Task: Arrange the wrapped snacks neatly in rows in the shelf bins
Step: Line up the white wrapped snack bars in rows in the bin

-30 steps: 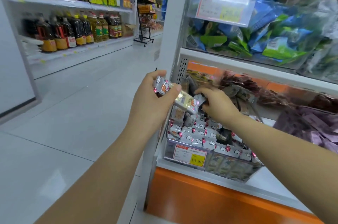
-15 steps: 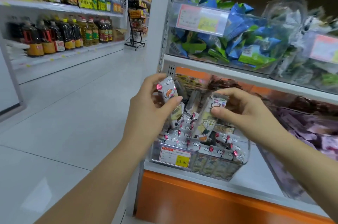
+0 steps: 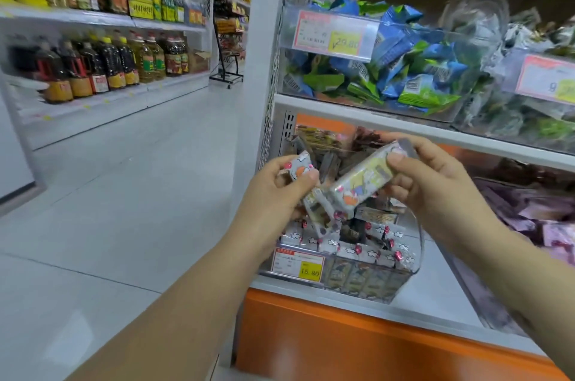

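Right hand [image 3: 435, 187] pinches one wrapped snack bar [image 3: 357, 184] by its end, tilted, above the clear shelf bin [image 3: 417, 243]. Wrapper is silvery-white with a yellow panel and orange cartoon print. Left hand [image 3: 277, 194] grips several matching packs [image 3: 300, 167]. In the bin, upright rows [image 3: 351, 248] stand behind the price tag [image 3: 297, 265].

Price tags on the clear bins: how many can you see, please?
3: the 29.80 tag on the upper snack bin, a tag at the right edge, the 15.80 tag on the lower bin. Others may be hidden.
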A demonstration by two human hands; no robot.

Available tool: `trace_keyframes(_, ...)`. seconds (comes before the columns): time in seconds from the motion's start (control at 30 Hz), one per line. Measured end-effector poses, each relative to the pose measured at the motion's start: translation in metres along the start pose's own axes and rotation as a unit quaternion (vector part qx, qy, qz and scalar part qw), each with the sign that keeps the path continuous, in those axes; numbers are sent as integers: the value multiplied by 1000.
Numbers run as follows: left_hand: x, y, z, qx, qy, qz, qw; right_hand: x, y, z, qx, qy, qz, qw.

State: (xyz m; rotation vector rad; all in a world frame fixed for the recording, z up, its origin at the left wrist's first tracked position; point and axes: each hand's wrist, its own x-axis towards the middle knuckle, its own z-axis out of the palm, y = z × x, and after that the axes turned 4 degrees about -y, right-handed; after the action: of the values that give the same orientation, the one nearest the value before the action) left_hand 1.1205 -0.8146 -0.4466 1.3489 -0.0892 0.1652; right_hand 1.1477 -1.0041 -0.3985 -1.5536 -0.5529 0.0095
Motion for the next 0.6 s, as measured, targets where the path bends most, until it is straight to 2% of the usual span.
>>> trace_keyframes(0.2,4,2,-5,-152,51,-48,986,-12,13,14,51,28,40,997)
trace_keyframes(0.27,5,1,-6,-182,56,-51,980,-15,17,17,8,17,52,998)
trace_keyframes(0.37,6,1,-3,-189,64,-51,979,-18,21,22,-86,-9,58,994)
trace_keyframes(0.5,6,3,4,-183,53,-54,980,-21,20,28,-120,-5,55,991)
trace_keyframes(0.6,5,4,4,-207,58,-64,974,-21,25,29,-107,28,51,993)
